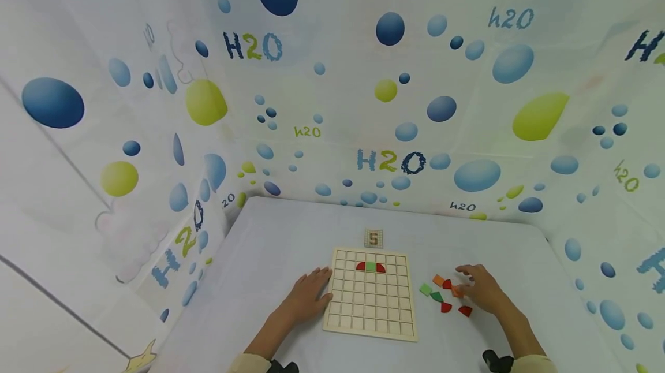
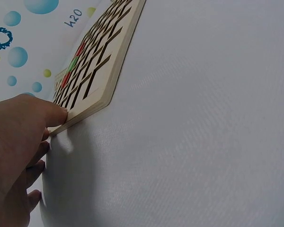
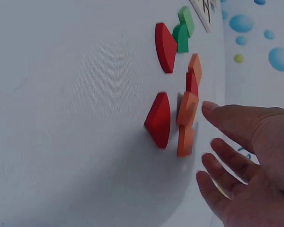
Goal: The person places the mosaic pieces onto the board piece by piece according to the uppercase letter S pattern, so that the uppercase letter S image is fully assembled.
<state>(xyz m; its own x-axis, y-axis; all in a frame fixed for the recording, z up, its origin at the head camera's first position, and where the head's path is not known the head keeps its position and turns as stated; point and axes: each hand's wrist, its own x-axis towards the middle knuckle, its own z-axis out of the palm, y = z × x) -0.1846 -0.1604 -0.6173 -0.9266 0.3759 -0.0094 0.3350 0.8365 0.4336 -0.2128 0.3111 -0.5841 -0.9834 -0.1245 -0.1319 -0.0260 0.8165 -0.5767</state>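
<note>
A wooden grid board (image 1: 370, 310) lies on the table, with a green square (image 1: 370, 267) between two red quarter-round pieces in an upper row. My left hand (image 1: 306, 297) rests along the board's left side, its thumb touching the rim in the left wrist view. To the right of the board, my right hand (image 1: 483, 289) hovers with fingers spread and nothing in them. Nearest its thumb in the right wrist view is an orange piece (image 3: 187, 109) that overlaps another orange piece (image 3: 185, 141). A red piece (image 3: 157, 120) lies beside them.
Around these lie a loose green square (image 1: 425, 289), a dark green piece (image 1: 437, 297) and more red pieces. A small card (image 1: 373, 238) marked like a 5 or S sits behind the board. A printed curtain (image 1: 337, 96) hangs behind the white table (image 1: 291, 228).
</note>
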